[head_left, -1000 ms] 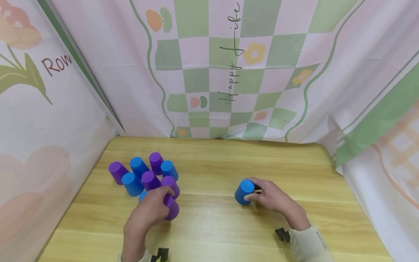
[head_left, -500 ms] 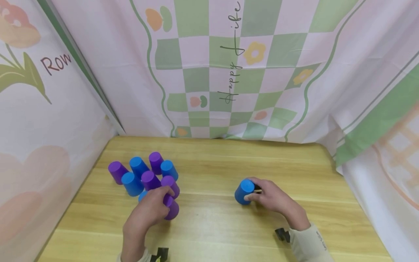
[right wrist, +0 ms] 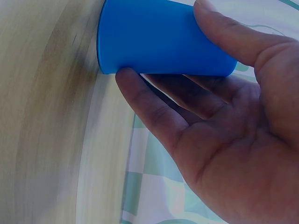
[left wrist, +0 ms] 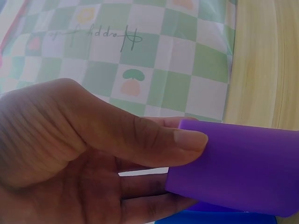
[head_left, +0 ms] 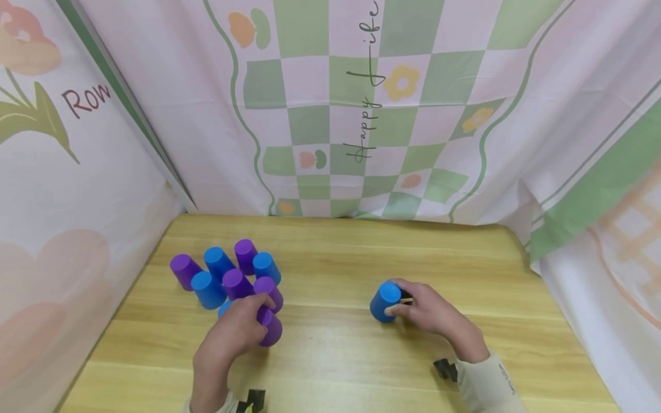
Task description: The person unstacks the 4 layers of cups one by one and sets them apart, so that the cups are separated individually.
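Observation:
My left hand (head_left: 238,328) grips a purple cup (head_left: 271,329) at the near right corner of a cluster of upside-down cups. In the left wrist view, the thumb lies along the side of this purple cup (left wrist: 243,163), with fingers behind it. My right hand (head_left: 426,308) holds a blue cup (head_left: 384,303) that stands bottom-up by itself on the right. Seen from the right wrist, thumb and fingers lie on opposite sides of that blue cup (right wrist: 154,37), and its rim is right at the wood.
Several purple and blue cups stand inverted at the left, among them a purple cup (head_left: 268,293) and a blue cup (head_left: 209,289) beside my left hand, which partly covers another blue one. The wooden table (head_left: 330,367) meets a checked curtain (head_left: 341,126) at the back.

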